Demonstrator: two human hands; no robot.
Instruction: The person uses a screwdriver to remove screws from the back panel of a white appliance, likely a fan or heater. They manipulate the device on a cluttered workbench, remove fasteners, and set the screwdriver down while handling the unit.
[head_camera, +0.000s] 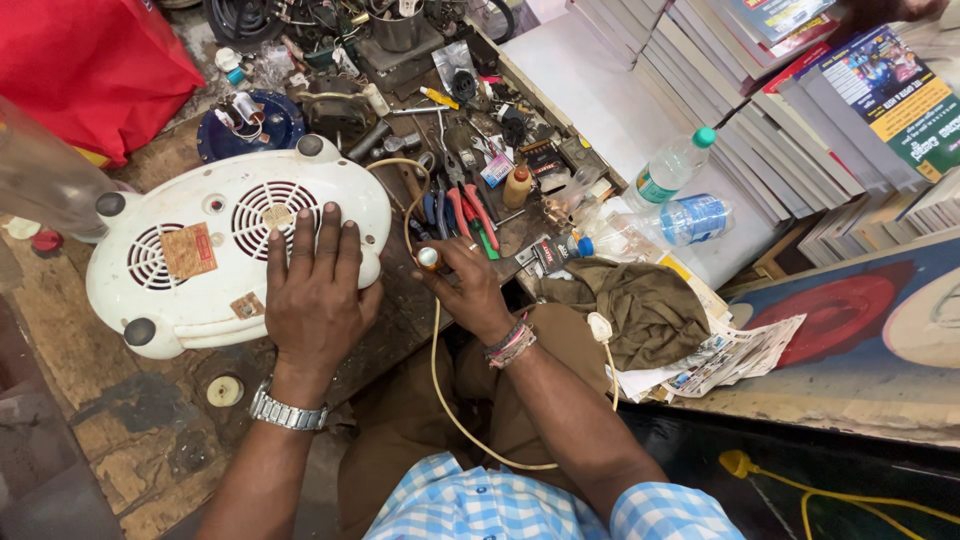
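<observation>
Left hand (315, 290) lies flat and open on the white appliance (180, 265); right hand (465, 285) pinches a small tool (429, 258), its cream cord (437, 370) looping close, liable to snag.

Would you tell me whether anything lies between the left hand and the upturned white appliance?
Nothing visible does: the left hand already rests flat on the white appliance, fingers beside its round vent. The right hand is apart, holding a small tool by the cream cord.

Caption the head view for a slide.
Left hand flat on an upturned white appliance; right hand grips a small tool.
</observation>
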